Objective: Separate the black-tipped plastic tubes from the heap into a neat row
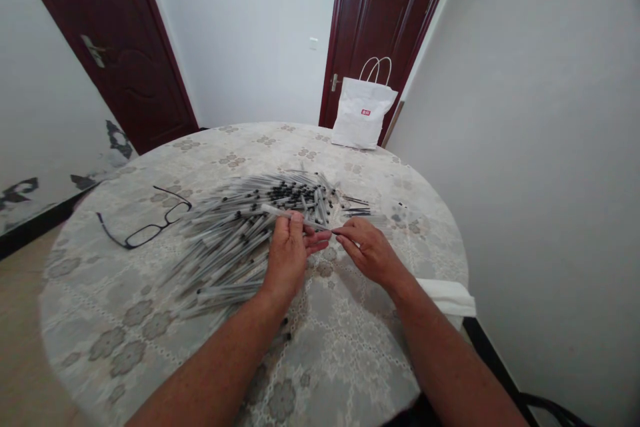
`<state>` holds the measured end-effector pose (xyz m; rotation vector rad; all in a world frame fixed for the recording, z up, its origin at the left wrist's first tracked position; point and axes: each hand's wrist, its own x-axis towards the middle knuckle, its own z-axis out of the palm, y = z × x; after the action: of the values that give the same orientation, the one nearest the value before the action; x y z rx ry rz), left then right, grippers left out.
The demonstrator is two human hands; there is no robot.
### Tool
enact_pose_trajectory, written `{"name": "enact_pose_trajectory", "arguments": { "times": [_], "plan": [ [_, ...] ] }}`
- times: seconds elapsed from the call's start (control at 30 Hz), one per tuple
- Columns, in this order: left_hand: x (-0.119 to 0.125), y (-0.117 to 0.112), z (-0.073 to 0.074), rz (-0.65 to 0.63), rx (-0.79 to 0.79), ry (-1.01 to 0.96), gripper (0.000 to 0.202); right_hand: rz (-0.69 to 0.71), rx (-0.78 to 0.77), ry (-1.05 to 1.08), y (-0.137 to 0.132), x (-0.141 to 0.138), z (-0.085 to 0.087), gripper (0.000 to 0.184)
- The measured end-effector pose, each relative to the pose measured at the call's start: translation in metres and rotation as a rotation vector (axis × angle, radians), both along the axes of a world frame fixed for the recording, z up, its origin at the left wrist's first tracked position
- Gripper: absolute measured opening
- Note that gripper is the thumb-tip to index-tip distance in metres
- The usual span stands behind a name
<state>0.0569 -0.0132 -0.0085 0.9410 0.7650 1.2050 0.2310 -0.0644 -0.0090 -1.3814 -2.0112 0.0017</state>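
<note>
My left hand (289, 253) is closed around a slim, translucent pen barrel (274, 211), pinching it between thumb and fingers. The barrel slants down to the right. At its right end, the thumb and forefinger of my right hand (371, 250) pinch a thin dark piece, perhaps a refill; its far end and how deep it sits in the barrel cannot be made out. Beneath and beside my left hand spreads a large pile of similar pens (227, 253), many with black ends. Several thin dark rods (357, 211) lie just beyond my right hand.
The round table (345, 353) has a patterned lace-like cloth. Black-framed eyeglasses (145, 235) lie left of the pile. A white paper bag (363, 117) stands at the far edge. Something white and folded (447, 297) lies at the right edge, beside my right forearm.
</note>
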Motion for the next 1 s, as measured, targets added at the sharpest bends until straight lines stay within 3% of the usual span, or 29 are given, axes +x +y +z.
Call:
{"name": "enact_pose_trajectory", "arguments": {
  "times": [0.13,0.3,0.43,0.67,1.0],
  "plan": [
    [-0.004,0.004,0.004,0.054,0.024,0.001,0.036,-0.041,-0.087,-0.133,-0.002,0.017,0.002,0.025],
    [-0.008,0.011,0.006,0.140,0.082,0.027,0.035,-0.288,-0.419,-0.427,0.010,0.050,0.020,0.022],
    [-0.007,0.010,0.002,0.091,0.133,0.173,0.035,-0.440,-0.360,-0.572,0.038,0.062,0.029,0.029],
    [-0.008,0.009,-0.001,-0.004,0.210,0.339,0.032,-0.533,-0.443,-0.666,0.077,0.066,0.008,0.033],
    [-0.011,0.005,0.005,-0.078,0.221,0.450,0.030,-0.624,-0.519,-0.637,0.083,0.082,-0.010,0.032]
  ]
}}
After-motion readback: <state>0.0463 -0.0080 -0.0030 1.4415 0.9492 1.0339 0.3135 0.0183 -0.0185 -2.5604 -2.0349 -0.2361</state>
